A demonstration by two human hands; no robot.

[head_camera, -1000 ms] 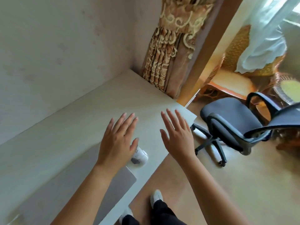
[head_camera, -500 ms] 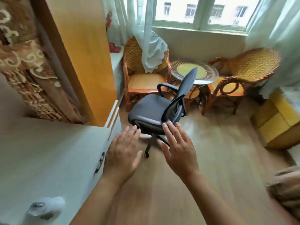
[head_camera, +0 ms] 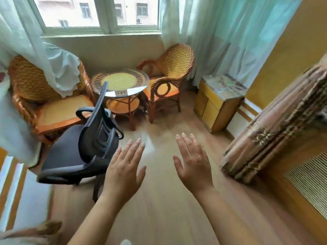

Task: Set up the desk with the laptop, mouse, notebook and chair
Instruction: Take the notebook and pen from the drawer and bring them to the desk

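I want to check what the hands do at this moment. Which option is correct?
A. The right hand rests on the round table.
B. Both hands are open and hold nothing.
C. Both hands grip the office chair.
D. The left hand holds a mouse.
B: the left hand and the right hand show straight, spread fingers over the floor, with the office chair ungripped beside the left hand.

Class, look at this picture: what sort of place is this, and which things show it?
Probably a home sitting corner: wicker armchairs beside a round glass-topped table, a curtained window, and an office chair.
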